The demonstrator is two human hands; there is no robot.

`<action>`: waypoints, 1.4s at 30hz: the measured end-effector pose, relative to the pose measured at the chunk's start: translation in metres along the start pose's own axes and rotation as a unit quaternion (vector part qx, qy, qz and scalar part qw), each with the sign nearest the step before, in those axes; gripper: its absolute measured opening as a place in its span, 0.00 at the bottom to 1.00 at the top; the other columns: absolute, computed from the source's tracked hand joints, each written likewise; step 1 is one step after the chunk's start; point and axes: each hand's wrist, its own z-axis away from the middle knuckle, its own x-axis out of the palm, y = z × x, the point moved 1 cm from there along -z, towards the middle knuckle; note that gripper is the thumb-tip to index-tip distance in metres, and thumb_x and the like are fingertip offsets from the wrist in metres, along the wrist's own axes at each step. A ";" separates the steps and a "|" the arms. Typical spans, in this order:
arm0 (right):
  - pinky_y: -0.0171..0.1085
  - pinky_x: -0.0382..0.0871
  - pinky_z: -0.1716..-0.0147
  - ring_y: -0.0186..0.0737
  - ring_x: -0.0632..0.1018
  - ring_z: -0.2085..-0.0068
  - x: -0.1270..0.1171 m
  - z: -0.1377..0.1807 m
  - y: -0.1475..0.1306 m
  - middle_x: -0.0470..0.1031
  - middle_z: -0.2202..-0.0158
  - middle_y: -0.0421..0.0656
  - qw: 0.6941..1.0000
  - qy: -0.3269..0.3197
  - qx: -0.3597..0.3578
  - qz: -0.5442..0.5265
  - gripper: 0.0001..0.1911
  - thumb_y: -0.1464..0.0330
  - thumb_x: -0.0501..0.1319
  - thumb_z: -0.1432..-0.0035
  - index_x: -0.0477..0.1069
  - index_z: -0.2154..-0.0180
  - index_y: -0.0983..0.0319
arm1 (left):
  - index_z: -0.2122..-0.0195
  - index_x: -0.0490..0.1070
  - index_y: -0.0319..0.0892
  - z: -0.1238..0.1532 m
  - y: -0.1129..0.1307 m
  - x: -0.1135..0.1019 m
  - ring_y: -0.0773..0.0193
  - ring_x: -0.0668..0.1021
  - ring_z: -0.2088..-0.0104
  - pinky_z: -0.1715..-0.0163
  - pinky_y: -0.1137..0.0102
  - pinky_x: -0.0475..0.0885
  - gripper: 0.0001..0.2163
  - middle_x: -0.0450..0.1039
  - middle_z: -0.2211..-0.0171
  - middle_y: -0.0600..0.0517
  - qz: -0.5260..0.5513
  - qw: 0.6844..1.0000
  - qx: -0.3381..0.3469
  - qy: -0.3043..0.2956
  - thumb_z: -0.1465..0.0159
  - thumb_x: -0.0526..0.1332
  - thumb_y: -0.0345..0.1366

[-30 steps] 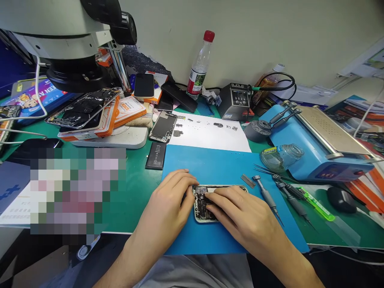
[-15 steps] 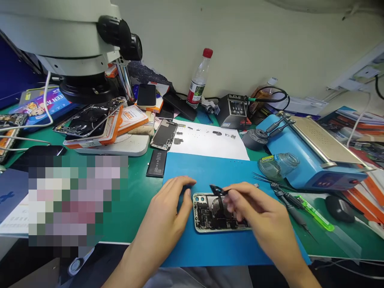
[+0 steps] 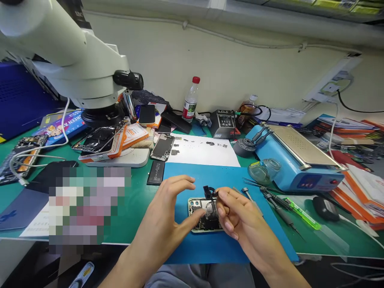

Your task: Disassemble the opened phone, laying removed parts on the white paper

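Note:
My right hand (image 3: 242,218) pinches a small black phone part with a ribbon cable (image 3: 207,193) between thumb and fingertips. It is held just above an opened phone (image 3: 195,214), which lies on a blue mat (image 3: 195,250) with its circuitry showing. Part of the phone is hidden behind my right hand. My left hand (image 3: 163,218) is empty, fingers curved and thumb stretched out over the phone's near left side, apart from the black part.
Beyond the mat, a white sheet (image 3: 204,154) bears several tiny parts. A battery (image 3: 156,173) and a phone screen (image 3: 162,147) lie left of it. Tweezers, screwdrivers, a glass jar (image 3: 264,171) and a blue heating plate machine (image 3: 306,176) are rightward. A microscope (image 3: 75,76) looms left.
The camera has tilted up, so the bench sits differently in view. My right hand has turned the black part more upright. My left thumb has spread away from the fingers towards the right hand.

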 end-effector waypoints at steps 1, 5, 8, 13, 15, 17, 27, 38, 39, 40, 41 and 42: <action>0.29 0.53 0.82 0.26 0.65 0.79 0.001 0.002 0.001 0.72 0.75 0.37 1.000 -0.002 -0.002 0.001 0.28 0.45 0.78 0.46 0.72 0.67 0.60 | 0.37 0.63 0.53 -0.002 0.003 0.000 0.56 0.79 0.37 0.36 0.60 0.76 0.21 0.76 0.39 0.47 0.000 1.000 0.006 -0.006 0.26 0.69 0.33; 0.28 0.54 0.82 0.25 0.66 0.80 0.000 0.009 0.004 0.72 0.74 0.36 1.000 -0.029 -0.005 0.000 0.30 0.42 0.77 0.45 0.72 0.68 0.61 | 0.38 0.63 0.52 -0.003 0.011 0.004 0.57 0.80 0.40 0.40 0.63 0.77 0.21 0.77 0.42 0.48 -0.008 0.999 0.023 -0.025 0.26 0.68 0.30; 0.27 0.54 0.82 0.24 0.66 0.80 -0.003 0.015 0.011 0.72 0.74 0.35 0.999 -0.044 -0.006 -0.006 0.29 0.42 0.76 0.43 0.73 0.67 0.61 | 0.39 0.64 0.51 0.000 0.015 0.007 0.58 0.81 0.44 0.43 0.62 0.76 0.18 0.78 0.45 0.49 -0.045 0.998 0.044 -0.021 0.25 0.66 0.29; 0.27 0.55 0.83 0.24 0.66 0.80 -0.007 0.018 0.019 0.72 0.73 0.35 0.998 -0.057 -0.017 -0.024 0.28 0.44 0.75 0.42 0.73 0.66 0.61 | 0.41 0.64 0.50 0.002 0.020 0.011 0.56 0.82 0.47 0.44 0.59 0.73 0.16 0.81 0.48 0.50 -0.125 0.989 0.074 0.002 0.25 0.65 0.28; 0.26 0.55 0.84 0.24 0.66 0.80 -0.007 0.018 0.021 0.73 0.73 0.35 0.997 -0.062 -0.021 -0.032 0.28 0.44 0.75 0.42 0.73 0.67 0.61 | 0.41 0.64 0.51 0.001 0.022 0.013 0.56 0.82 0.47 0.45 0.59 0.73 0.16 0.81 0.48 0.50 -0.127 0.989 0.070 0.005 0.24 0.65 0.28; 0.26 0.55 0.84 0.24 0.66 0.81 -0.008 0.016 0.021 0.72 0.74 0.35 0.997 -0.066 -0.023 -0.039 0.28 0.44 0.75 0.42 0.72 0.67 0.60 | 0.40 0.64 0.52 0.000 0.024 0.016 0.55 0.83 0.48 0.45 0.59 0.73 0.16 0.82 0.49 0.51 -0.128 0.990 0.064 0.001 0.24 0.65 0.29; 0.32 0.65 0.86 0.33 0.69 0.79 -0.044 0.010 0.029 0.76 0.72 0.39 0.976 0.079 -0.189 0.069 0.34 0.42 0.69 0.36 0.78 0.40 0.57 | 0.43 0.70 0.51 -0.047 -0.019 -0.015 0.48 0.82 0.43 0.41 0.51 0.71 0.16 0.84 0.46 0.51 -0.245 0.965 -0.039 -0.080 0.28 0.69 0.33; 0.32 0.71 0.80 0.35 0.72 0.78 -0.067 0.010 0.055 0.78 0.69 0.41 0.925 0.136 -0.307 0.178 0.19 0.51 0.62 0.25 0.82 0.43 0.52 | 0.43 0.75 0.44 -0.140 -0.086 -0.002 0.47 0.81 0.43 0.38 0.48 0.72 0.17 0.83 0.48 0.47 -0.320 0.929 -0.069 -0.173 0.30 0.72 0.39; 0.33 0.72 0.80 0.35 0.72 0.78 -0.068 0.009 0.056 0.78 0.69 0.41 0.925 0.133 -0.306 0.180 0.19 0.51 0.62 0.25 0.82 0.43 0.52 | 0.42 0.76 0.43 -0.142 -0.089 0.002 0.48 0.81 0.43 0.38 0.47 0.73 0.16 0.82 0.46 0.46 -0.326 0.926 -0.068 -0.180 0.28 0.71 0.41; 0.33 0.72 0.80 0.35 0.72 0.78 -0.069 0.009 0.056 0.79 0.70 0.41 0.927 0.131 -0.301 0.181 0.19 0.51 0.62 0.25 0.82 0.44 0.52 | 0.42 0.76 0.42 -0.143 -0.093 0.006 0.49 0.81 0.43 0.38 0.46 0.74 0.17 0.81 0.45 0.45 -0.332 0.922 -0.069 -0.185 0.27 0.70 0.44; 0.33 0.73 0.79 0.36 0.72 0.78 -0.070 0.008 0.056 0.79 0.70 0.41 0.930 0.129 -0.293 0.181 0.19 0.51 0.62 0.25 0.82 0.44 0.52 | 0.42 0.77 0.41 -0.145 -0.096 0.010 0.49 0.81 0.43 0.38 0.46 0.75 0.17 0.79 0.43 0.45 -0.339 0.919 -0.071 -0.188 0.26 0.69 0.45; 0.33 0.73 0.79 0.36 0.73 0.77 -0.071 0.008 0.056 0.79 0.70 0.41 0.933 0.129 -0.285 0.181 0.19 0.50 0.62 0.25 0.81 0.43 0.52 | 0.41 0.77 0.41 -0.146 -0.100 0.012 0.49 0.81 0.43 0.39 0.46 0.76 0.18 0.79 0.42 0.44 -0.345 0.917 -0.072 -0.189 0.25 0.68 0.46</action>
